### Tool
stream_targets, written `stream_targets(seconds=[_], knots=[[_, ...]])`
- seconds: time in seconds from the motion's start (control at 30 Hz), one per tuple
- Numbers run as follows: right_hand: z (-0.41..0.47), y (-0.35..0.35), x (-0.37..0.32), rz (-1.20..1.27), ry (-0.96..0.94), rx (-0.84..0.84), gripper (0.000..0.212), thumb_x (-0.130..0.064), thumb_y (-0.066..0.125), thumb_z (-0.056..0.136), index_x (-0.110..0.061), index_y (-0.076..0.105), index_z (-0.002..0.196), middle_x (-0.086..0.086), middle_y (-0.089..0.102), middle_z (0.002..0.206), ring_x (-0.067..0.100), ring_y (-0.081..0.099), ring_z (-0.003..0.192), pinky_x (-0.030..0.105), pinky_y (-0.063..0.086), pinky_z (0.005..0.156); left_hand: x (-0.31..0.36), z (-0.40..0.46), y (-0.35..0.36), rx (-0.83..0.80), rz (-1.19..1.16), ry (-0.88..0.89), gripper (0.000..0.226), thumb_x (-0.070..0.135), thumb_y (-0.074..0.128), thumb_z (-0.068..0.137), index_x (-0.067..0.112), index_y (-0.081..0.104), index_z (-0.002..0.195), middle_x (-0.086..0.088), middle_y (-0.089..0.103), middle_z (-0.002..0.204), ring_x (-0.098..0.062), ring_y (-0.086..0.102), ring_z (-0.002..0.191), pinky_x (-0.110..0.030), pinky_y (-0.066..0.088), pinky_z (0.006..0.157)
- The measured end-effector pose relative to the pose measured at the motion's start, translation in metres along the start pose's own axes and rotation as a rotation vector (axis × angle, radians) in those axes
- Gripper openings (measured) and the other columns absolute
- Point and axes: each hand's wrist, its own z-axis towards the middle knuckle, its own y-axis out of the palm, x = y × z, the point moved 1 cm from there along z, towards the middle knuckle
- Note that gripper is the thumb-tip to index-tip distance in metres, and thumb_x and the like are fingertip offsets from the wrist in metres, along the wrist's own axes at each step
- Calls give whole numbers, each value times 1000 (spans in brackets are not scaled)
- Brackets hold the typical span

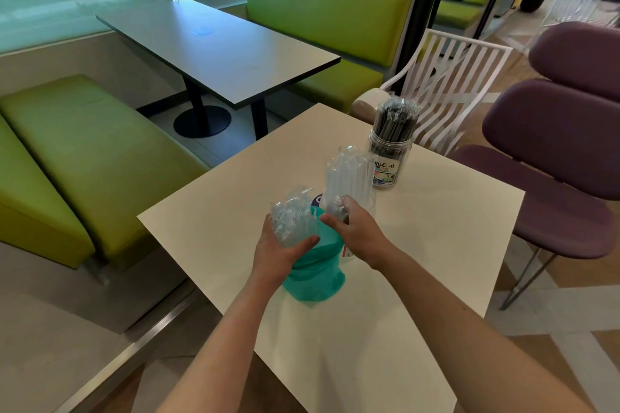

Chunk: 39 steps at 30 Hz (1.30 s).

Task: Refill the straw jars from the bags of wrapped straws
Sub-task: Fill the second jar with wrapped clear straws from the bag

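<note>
Head view, task judged partly done; far right on the white table (436, 245), labelled jar (389, 157) packed with dark wrapped straws (396, 121); nearer, clear jar (369, 203) mostly hidden, holding white wrapped straws (349, 174) upright, seemingly not yet full; left hand (281, 251) curled round a bunch of clear-wrapped straws (293, 218) poking from the teal bag (315, 271); right hand (352, 231) pinching wrapped straw ends beside the clear jar; more transfers likely left.

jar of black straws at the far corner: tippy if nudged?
Probably somewhat. The jar of black straws is tall and narrow, with straws standing well above its rim, so likely top-heavy. Its clear wall looks like light plastic, so it may slide on the smooth table.
</note>
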Motion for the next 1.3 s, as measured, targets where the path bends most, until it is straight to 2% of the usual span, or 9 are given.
stream_targets(seconds=[0.07,0.27,0.4,0.5,0.63,0.77,0.87,1.1,1.3], knots=[[-1,-2,-4,14,-11,11,30,-33,58,95,-18,47,118,5,59,116,21,58,107,41,53,93,1,0,1,9,3,7,75,32,87,68,37,38,125,30,50,106,13,50,94,-5,41,71],[-2,-8,-12,38,-58,100,37,-44,57,93,-15,50,115,5,62,108,22,61,99,44,54,88,-2,-1,6,31,14,20,74,37,89,66,40,40,121,26,55,109,-8,56,104,-23,46,85],[-1,-14,-16,150,-31,122,36,-44,59,92,-10,59,107,6,68,101,12,58,75,22,50,60,0,0,8,45,58,37,76,40,87,67,39,36,123,14,53,117,-13,52,110,-29,45,89],[0,-21,-23,167,-49,151,37,-42,54,95,-10,62,112,-2,70,104,1,58,78,14,44,62,2,3,10,60,93,32,78,43,86,67,38,34,124,14,49,120,-10,48,110,-27,42,89],[3,-39,-47,110,-112,218,40,-40,44,100,-7,60,116,-21,59,87,-19,54,73,5,41,61,3,5,12,65,125,19,86,49,85,65,32,36,134,8,51,131,-15,50,117,-33,45,96],[7,-60,-69,116,-158,285,37,-42,42,100,-10,53,114,-10,65,94,0,58,83,25,46,78,5,6,13,63,125,5,89,49,85,66,31,35,137,7,50,135,-18,49,121,-33,43,96],[10,-75,-79,142,-207,351,30,-42,41,101,-15,47,112,-3,68,96,15,63,93,36,52,85,5,6,13,54,105,1,84,49,84,67,35,34,132,14,48,124,-13,48,116,-30,42,94],[17,-101,-97,218,-271,530,34,-38,42,102,-8,47,116,9,67,103,10,65,85,10,48,58,3,7,12,46,82,-5,80,48,84,67,38,34,128,17,46,120,-10,47,112,-28,43,91],[19,-99,-98,115,-276,538,22,-40,43,101,-18,44,108,4,65,100,5,63,84,14,49,63,3,7,11,48,57,-12,79,46,85,68,40,32,127,19,45,118,-7,46,110,-25,41,90]])
